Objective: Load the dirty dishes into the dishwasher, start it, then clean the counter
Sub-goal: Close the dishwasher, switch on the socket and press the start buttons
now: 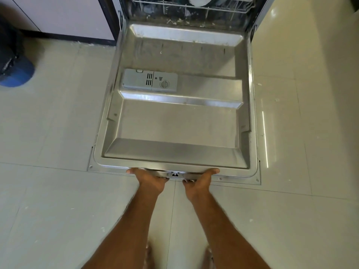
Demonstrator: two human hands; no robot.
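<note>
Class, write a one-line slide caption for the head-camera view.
Left hand and right hand grip the front edge of the open dishwasher door, detergent dispenser facing up.

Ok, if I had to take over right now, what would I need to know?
The left grip holds the front edge of the dishwasher door, thumb on top, fingers underneath.
The right grip holds the same edge, just beside it.
The door is folded down open; its detergent dispenser is closed.
The rack sits inside the tub with something white in it; the rest is too dark to tell.
Done: unclear whether loading is finished.
Left: close the door, start the machine, then clean the counter, which is out of view.
</note>
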